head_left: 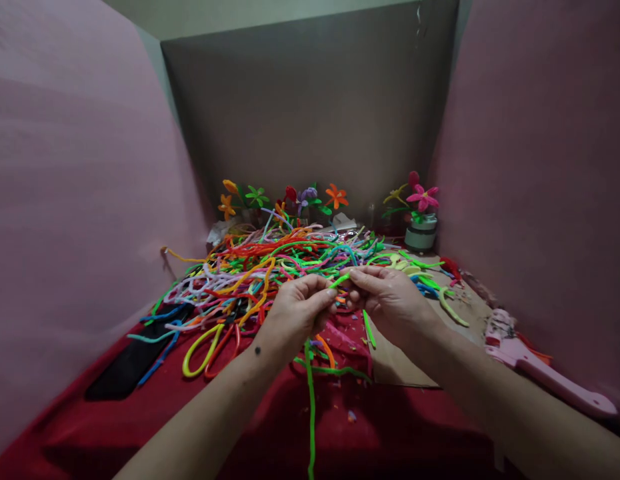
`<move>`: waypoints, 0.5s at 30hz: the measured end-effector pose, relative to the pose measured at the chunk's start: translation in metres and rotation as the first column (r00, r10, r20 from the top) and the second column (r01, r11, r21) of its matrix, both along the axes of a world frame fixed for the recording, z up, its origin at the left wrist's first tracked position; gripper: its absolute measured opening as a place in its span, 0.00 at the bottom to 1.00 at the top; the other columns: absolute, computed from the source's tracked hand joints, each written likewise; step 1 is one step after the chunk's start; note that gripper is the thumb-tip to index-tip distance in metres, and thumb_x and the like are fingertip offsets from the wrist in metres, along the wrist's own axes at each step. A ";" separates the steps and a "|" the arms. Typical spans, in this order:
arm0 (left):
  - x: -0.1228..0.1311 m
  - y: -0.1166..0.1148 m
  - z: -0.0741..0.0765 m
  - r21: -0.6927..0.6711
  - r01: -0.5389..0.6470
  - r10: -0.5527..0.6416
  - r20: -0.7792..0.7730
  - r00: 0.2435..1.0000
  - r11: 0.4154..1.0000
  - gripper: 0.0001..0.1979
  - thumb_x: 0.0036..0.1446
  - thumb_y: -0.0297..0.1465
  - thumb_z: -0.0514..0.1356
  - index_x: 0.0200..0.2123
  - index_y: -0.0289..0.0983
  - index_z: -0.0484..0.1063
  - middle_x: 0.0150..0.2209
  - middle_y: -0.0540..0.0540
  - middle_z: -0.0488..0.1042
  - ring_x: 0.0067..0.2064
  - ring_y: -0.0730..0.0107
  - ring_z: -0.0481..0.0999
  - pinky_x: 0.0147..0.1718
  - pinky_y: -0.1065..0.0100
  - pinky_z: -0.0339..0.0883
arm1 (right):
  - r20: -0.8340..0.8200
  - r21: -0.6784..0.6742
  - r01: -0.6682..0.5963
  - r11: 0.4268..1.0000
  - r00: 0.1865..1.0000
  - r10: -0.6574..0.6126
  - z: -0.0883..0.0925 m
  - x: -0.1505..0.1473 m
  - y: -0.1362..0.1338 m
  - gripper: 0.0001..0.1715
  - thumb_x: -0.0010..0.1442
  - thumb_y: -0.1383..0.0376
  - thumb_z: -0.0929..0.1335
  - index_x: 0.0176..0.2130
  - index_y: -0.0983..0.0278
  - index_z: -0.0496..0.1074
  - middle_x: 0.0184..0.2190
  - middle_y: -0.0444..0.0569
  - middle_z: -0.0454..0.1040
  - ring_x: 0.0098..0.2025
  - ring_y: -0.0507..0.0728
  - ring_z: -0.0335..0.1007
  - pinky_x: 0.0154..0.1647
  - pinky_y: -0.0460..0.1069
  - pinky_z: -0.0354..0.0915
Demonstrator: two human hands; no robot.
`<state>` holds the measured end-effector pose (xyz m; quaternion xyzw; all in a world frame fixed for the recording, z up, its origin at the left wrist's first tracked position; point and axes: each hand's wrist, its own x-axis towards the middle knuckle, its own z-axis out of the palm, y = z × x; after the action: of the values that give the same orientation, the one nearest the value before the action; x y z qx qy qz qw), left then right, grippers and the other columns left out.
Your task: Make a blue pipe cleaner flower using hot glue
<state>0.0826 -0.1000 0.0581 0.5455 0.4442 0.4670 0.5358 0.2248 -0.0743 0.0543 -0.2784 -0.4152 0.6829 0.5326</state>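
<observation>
Between my two hands runs a bright green pipe cleaner (pixel 341 279), pinched near its middle. My left hand (pixel 301 303) closes thumb and fingers on one side of it, and my right hand (pixel 385 293) grips it on the other side, close by. A long green length (pixel 311 407) hangs below my left hand toward the front edge; whether it is the same piece is hidden by the fingers. Another green end (pixel 369 329) shows under my right hand. Behind the hands lies a big tangled heap of coloured pipe cleaners (pixel 290 250).
A black phone (pixel 125 373) lies at the left under stray pipe cleaners. Cardboard (pixel 405 363) and a pink-handled tool (pixel 545 367) are at the right. Pipe-cleaner flowers (pixel 337 196) and a small jar (pixel 421 233) stand at the back. Pink panels (pixel 80 167) flank the red cloth (pixel 190 420).
</observation>
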 end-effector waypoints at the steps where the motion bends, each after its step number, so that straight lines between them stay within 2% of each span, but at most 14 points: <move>1: -0.001 0.002 -0.001 0.000 0.004 -0.004 -0.010 1.000 1.000 0.09 0.50 0.35 0.59 0.27 0.34 0.66 0.19 0.54 0.65 0.16 0.83 0.57 0.14 0.76 0.48 | 0.009 0.000 0.003 1.000 1.000 -0.003 0.000 0.000 0.002 0.08 0.43 0.67 0.73 0.25 0.69 0.72 0.20 0.44 0.70 0.18 0.46 0.61 0.19 0.43 0.61; 7: 0.001 0.010 -0.003 0.067 -0.017 0.027 -0.149 0.989 0.998 0.12 0.53 0.37 0.56 0.24 0.34 0.66 0.17 0.54 0.63 0.16 0.84 0.54 0.15 0.76 0.45 | 0.055 0.056 0.039 0.998 0.998 -0.042 -0.009 0.002 0.015 0.07 0.44 0.67 0.73 0.25 0.69 0.72 0.18 0.43 0.70 0.18 0.46 0.63 0.20 0.42 0.61; 10: 0.004 0.012 -0.007 0.093 -0.042 0.054 -0.130 0.990 0.995 0.11 0.54 0.36 0.56 0.26 0.34 0.67 0.18 0.54 0.65 0.15 0.84 0.54 0.16 0.75 0.47 | 0.070 0.114 0.077 0.991 0.994 -0.085 -0.017 0.002 0.020 0.06 0.46 0.66 0.71 0.27 0.68 0.72 0.18 0.42 0.69 0.19 0.46 0.62 0.21 0.42 0.60; 15: 0.007 0.013 -0.015 0.138 -0.065 0.082 -0.125 0.989 0.988 0.08 0.54 0.34 0.56 0.28 0.35 0.68 0.19 0.54 0.66 0.17 0.83 0.54 0.17 0.75 0.48 | 0.042 0.124 0.069 0.990 0.996 -0.075 -0.025 0.002 0.023 0.07 0.47 0.65 0.71 0.28 0.67 0.73 0.21 0.42 0.71 0.20 0.45 0.63 0.22 0.42 0.60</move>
<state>0.0894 -0.0868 0.0432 0.5927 0.4656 0.4787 0.4503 0.2269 -0.0515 0.0288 -0.2760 -0.4584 0.6297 0.5631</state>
